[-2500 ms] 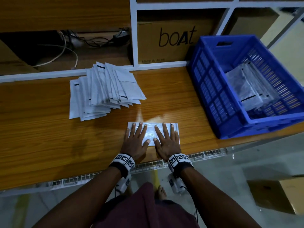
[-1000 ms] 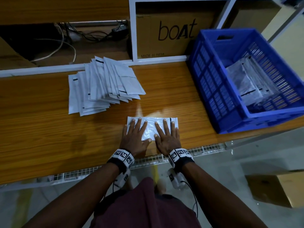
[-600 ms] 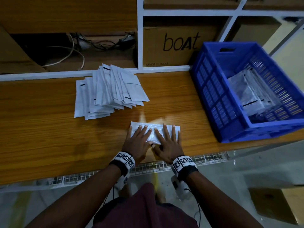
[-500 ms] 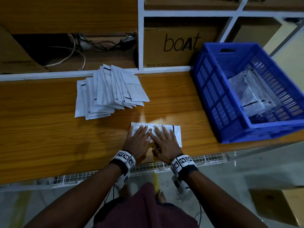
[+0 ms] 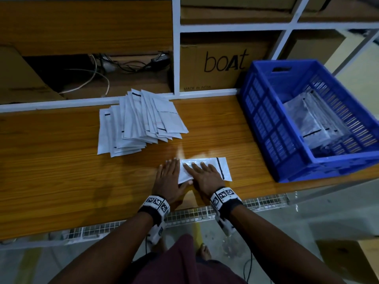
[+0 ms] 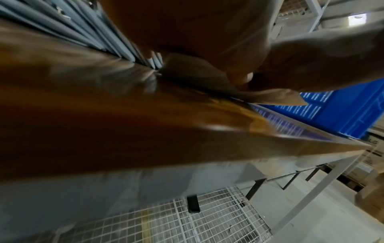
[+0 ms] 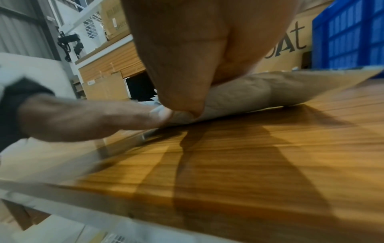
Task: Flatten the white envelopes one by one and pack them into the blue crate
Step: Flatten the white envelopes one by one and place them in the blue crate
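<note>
White envelope [image 5: 207, 168] lies flat on wooden counter [image 5: 61, 171] near front edge, left hand [image 5: 168, 178] and right hand [image 5: 205, 175] pressing it, fingers straight; blue crate [image 5: 266, 119] to the right.

The cardboard box [image 5: 221, 64] in the shelf bay behind the surface reads "boAt" in large dark letters. Low on its front, faintly, stands "MADE IN INDIA".

One envelope [image 5: 207, 168] under two hands, one fanned envelope stack [image 5: 139, 124], one blue crate [image 5: 272, 128].
</note>
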### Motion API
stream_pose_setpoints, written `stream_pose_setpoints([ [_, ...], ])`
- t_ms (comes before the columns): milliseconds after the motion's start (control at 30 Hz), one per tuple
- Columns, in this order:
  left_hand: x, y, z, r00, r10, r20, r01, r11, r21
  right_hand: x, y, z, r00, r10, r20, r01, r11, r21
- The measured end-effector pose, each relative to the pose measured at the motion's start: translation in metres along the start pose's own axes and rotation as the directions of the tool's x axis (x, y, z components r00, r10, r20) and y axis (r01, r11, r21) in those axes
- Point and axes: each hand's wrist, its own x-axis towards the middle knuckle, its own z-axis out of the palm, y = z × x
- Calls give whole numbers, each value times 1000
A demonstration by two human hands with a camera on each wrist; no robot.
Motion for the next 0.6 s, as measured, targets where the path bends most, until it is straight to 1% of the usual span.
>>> stream_pose_setpoints([
  [133,-11,-14,9,995,-89,-54,87,995,-43,-10,14,-6,999,46,20,-45,998,-32],
  [233,-17,-17,11,995,-92,-46,90,995,-49,-19,22,-22,996,92,-16,-93,994,-61],
  [333,-19,-18,12,997,-81,-18,80,997,-17,-29,30,-54,986,127,-105,-134,989,-64],
  [400,-19,-22,13,998,-68,-18,67,998,-18,-34,37,-79,969,174,-174,-186,981,-57],
  [467,-19,-26,18,998,-54,-22,54,998,-32,-42,45,-106,943,208,-259,-228,972,-50],
  [533,-17,-28,15,996,-86,-18,85,995,-44,-52,55,-134,910,225,-348,-265,962,-69],
  [600,-17,-24,10,997,-73,-28,72,997,-38,-61,69,-161,887,247,-390,-300,950,-81],
])
